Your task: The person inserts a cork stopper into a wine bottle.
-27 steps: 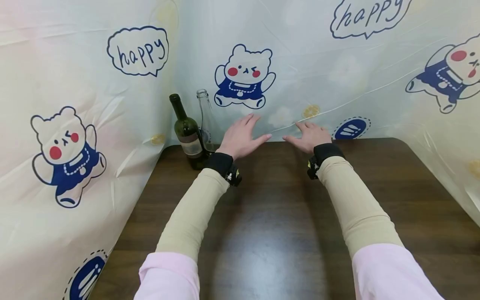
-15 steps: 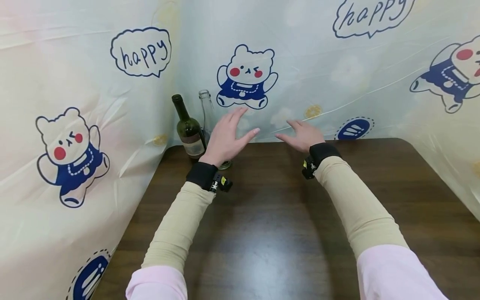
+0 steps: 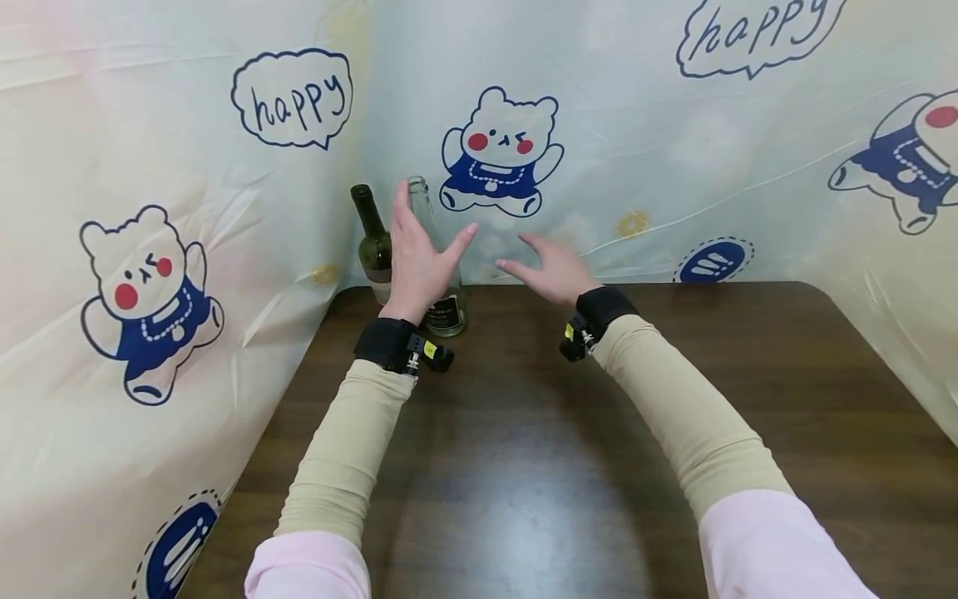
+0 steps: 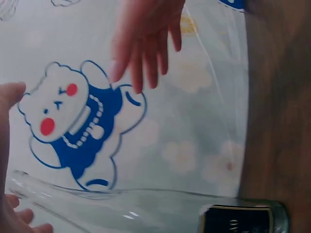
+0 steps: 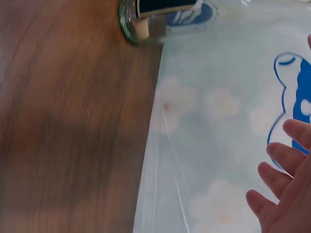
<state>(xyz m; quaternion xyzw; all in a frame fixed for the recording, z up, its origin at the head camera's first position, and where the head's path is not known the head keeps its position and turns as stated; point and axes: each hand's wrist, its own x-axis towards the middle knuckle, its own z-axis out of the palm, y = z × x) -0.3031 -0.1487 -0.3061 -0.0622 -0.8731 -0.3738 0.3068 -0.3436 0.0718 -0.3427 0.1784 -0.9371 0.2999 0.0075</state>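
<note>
A clear glass bottle (image 3: 446, 309) with a black label stands at the back left of the table. My left hand (image 3: 417, 266) is raised in front of it with fingers spread and thumb apart, hiding much of its body. In the left wrist view the clear bottle (image 4: 131, 208) runs along the bottom, close to my fingers. Beside it on the left stands a dark green wine bottle (image 3: 374, 249), partly behind my left hand. My right hand (image 3: 557, 270) reaches in from the right, fingers extended and holding nothing, a short way from the clear bottle.
The brown wooden table (image 3: 524, 433) ends at a printed curtain (image 3: 629, 150) along the back and both sides. Black straps with small cameras sit on both wrists.
My left hand has moved left, now overlapping the bottles, with its fingers turned more upward. My right hand has followed leftward. The bottles appear to stay where they stood.
</note>
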